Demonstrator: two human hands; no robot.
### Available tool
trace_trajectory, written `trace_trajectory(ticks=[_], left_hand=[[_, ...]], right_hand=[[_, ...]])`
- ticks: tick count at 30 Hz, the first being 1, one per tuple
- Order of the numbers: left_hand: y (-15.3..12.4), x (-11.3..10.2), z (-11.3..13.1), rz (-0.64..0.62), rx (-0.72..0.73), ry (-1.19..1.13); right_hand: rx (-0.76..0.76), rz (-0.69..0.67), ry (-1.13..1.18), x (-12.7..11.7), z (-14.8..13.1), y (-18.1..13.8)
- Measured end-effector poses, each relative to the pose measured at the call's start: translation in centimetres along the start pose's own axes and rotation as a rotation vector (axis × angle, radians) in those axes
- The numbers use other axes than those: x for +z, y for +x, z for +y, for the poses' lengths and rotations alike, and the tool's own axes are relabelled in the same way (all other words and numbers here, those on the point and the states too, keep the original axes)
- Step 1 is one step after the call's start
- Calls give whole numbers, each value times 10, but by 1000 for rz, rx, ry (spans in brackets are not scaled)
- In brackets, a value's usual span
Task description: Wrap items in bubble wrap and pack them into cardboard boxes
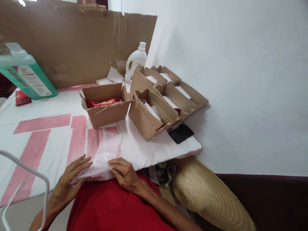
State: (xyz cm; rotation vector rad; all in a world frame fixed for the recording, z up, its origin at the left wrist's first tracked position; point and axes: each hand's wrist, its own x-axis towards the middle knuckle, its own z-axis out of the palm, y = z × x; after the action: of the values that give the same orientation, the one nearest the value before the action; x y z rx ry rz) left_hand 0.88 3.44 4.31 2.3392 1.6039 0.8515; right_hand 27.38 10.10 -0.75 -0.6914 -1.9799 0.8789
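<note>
A sheet of clear bubble wrap [106, 153] lies at the near edge of a table covered with a white and pink cloth [43, 141]. My left hand [69, 179] rests on the sheet's near left corner, fingers stretched and apart. My right hand [124, 173] lies flat on its near right corner, fingers extended. Behind the sheet stands an open cardboard box [106, 106] holding red packets [103, 102]. To its right sit several more open cardboard boxes [156, 106] with white wrapped items inside.
A green liquid jug [26, 75] stands at far left beside a red phone [22, 98]. A white bottle [136, 61] and a cardboard sheet [79, 45] stand at the back. A black wallet [180, 133] lies at the table's right corner; a straw hat [209, 199] below; white wire hanger [24, 189].
</note>
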Motion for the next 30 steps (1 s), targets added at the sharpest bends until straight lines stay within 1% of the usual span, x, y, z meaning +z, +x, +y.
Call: trace_trajectory(ticks=[2,4,7,9,13,16,18,20,22,23,24,26,28,30], left_hand=[[10,5,-3,-14,-39,-131],[18,11,-1,-32,-141,-215],[26,21,7,-40,-348,-263],[30,27,14,-42,-429,-288],[39,38,24,-80,-518,-311],[43,45,26,-95,-521,-201],[43,48,26,-45,-485,-88],[42,48,29,99,-404,45],[41,46,33,244,-256,177],[40,45,35,261,-162,222],[39,44,37,234,-63,252],[36,43,37,109,97,273],[32,44,31,1,175,271],[28,44,23,-63,196,270]], right_hand=[[89,18,71,-4,-3,1],[152,43,80,-8,-5,2],[211,109,6,-12,-9,2],[225,151,-65,-12,-10,1],[202,179,-198,-6,-9,-4],[231,178,-259,-4,-7,-6],[236,202,-269,-5,-6,-6],[207,192,-291,-7,-5,-6],[144,134,-339,-10,-5,-6],[109,100,-359,-12,-4,-6],[80,74,-370,-13,-3,-6],[45,31,-373,-17,1,-6],[30,-33,-380,-21,5,-5],[10,-96,-405,-25,9,-4]])
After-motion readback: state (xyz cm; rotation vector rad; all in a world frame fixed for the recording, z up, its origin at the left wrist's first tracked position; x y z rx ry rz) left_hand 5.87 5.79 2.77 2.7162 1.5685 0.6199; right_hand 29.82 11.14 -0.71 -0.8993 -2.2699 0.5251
